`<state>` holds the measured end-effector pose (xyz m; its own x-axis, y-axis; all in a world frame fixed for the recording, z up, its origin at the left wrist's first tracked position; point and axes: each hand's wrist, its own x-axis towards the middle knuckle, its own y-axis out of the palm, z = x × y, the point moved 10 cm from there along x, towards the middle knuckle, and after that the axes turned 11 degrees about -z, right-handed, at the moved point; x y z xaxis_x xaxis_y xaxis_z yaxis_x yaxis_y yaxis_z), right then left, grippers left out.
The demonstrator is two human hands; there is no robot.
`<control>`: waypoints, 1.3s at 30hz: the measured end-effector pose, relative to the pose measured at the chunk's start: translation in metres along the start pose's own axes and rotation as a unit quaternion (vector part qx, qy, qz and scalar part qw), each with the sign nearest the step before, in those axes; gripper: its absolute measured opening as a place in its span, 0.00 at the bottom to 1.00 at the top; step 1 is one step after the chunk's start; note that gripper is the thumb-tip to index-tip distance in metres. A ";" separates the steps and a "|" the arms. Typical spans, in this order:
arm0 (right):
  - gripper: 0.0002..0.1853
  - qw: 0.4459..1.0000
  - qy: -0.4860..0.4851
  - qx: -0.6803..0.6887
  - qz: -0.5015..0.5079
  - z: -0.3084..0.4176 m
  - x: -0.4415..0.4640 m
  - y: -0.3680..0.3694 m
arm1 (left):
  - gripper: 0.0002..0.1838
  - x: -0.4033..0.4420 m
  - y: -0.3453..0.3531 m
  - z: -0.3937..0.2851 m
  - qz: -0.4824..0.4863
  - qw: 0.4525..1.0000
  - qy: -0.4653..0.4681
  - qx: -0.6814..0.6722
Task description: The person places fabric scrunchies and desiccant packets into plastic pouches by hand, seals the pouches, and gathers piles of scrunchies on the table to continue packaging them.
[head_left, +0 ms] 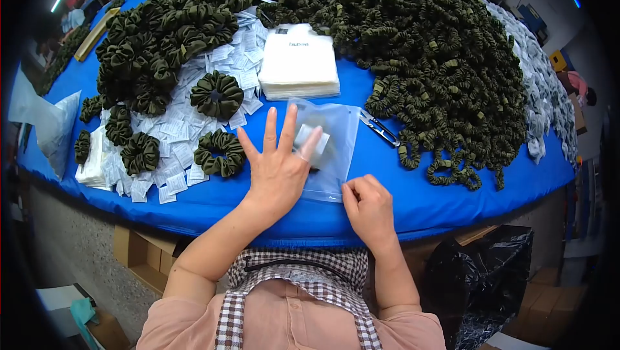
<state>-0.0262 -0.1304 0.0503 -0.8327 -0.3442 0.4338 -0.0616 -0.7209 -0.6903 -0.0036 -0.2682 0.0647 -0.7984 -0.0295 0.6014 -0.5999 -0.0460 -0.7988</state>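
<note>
A frosted clear plastic bag [341,137] lies flat on the blue table in front of me. Through its film I see a small white packet [312,141] and a blurred dark green shape. My left hand [278,172] is open, its fingers spread over the bag's left side; the thumb looks hazy, as if under the film. Pinched closed, my right hand [371,205] grips the bag's lower right corner. Dark green scrunchies [219,154] lie left of my left hand. Beyond the bag is a stack of printed bags [299,69].
Thread snips [380,129] lie right of the bag. A big heap of smaller gathered green bands [445,79] covers the right side. White packets [174,133] spread at left under more scrunchies. Below the table edge hangs a black plastic bag [481,272]. Other people sit far off.
</note>
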 end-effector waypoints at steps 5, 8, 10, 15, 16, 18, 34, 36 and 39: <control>0.03 0.997 -0.020 -0.001 -0.081 0.018 0.002 -0.031 | 0.27 -0.007 -0.048 -0.014 -0.027 0.995 0.027 -0.087; 0.07 0.987 -0.134 0.047 -0.069 0.059 0.003 -0.036 | 0.23 -0.013 -0.043 -0.003 0.008 0.990 -0.033 -0.140; 0.09 0.986 -0.160 0.048 -0.022 0.075 0.005 -0.009 | 0.18 -0.026 -0.025 0.022 0.070 0.968 -0.174 -0.169; 0.13 0.989 -0.144 -0.034 -0.011 0.057 0.023 0.032 | 0.08 -0.034 0.002 0.040 0.097 0.960 -0.185 -0.185; 0.13 0.990 -0.126 -0.061 -0.020 0.051 0.025 0.035 | 0.06 -0.034 0.006 0.040 0.101 0.963 -0.167 -0.186; 0.12 0.990 -0.126 -0.056 -0.021 0.050 0.024 0.032 | 0.04 -0.035 0.010 0.047 0.136 0.938 -0.211 -0.237; 0.07 0.962 -0.115 0.226 0.106 0.065 0.018 0.060 | 0.12 -0.073 0.035 0.051 0.258 0.637 -0.471 -0.553; 0.07 0.960 -0.150 0.209 0.112 0.069 0.016 0.061 | 0.12 -0.074 0.038 0.049 0.269 0.635 -0.463 -0.556; 0.08 0.958 -0.146 0.222 0.106 0.069 0.018 0.056 | 0.13 -0.072 0.037 0.048 0.270 0.642 -0.462 -0.549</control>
<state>-0.0068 -0.2181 0.0592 -0.6074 -0.6179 0.4993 0.3859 -0.7789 -0.4944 0.0345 -0.3161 -0.0075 -0.8384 -0.3470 -0.4203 -0.3271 0.9372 -0.1212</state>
